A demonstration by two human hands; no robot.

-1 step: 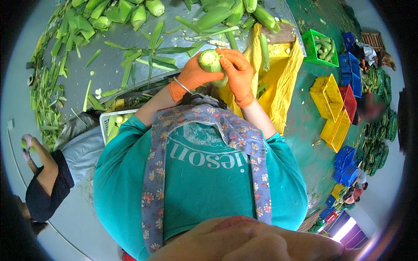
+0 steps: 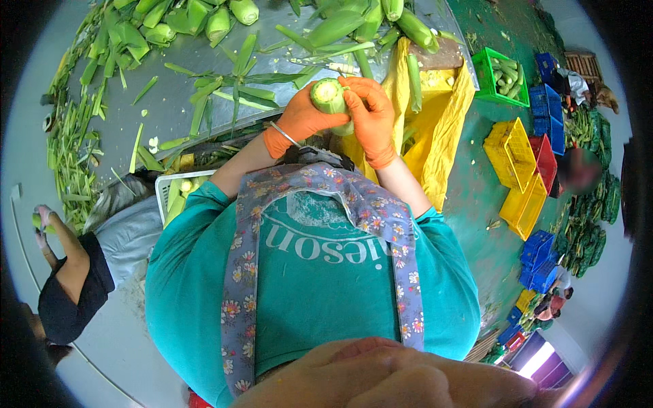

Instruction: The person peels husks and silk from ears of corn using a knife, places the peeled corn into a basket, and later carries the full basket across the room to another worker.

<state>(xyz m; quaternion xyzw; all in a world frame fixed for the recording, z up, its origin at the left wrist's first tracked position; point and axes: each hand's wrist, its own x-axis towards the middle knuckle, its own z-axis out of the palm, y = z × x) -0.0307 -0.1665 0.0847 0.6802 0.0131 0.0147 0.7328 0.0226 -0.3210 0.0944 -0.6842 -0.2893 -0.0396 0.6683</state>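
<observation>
At the near edge of the bench (image 2: 170, 68), I see an ear of corn (image 2: 330, 100) in its husk, cut end up, the left hand (image 2: 307, 121) wrapped round it, the right hand (image 2: 371, 112) pinching its rim. I'd judge it light, firm, slightly slippery, best held round the middle. Loose leaves (image 2: 243, 56) litter the metal; a yellow crate (image 2: 519, 151) stands on the green floor (image 2: 469, 197).

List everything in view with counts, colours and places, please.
Table: one, grey, ahead
Corn cob: one, green, held near table edge
Other cobs: several, green, table's far side
Loose husks: many, green, on table
Sack: one, yellow, right of centre
Small crate: one, white, at left
Other crates: many, green, yellow, red, blue, at right
Other people: several, one in black, left and right
Apron: one, greyish floral, worn
Shirt: one, teal, under apron
Left hand: one, orange glove, around cob
Right hand: one, orange glove, at cob's rim
</observation>
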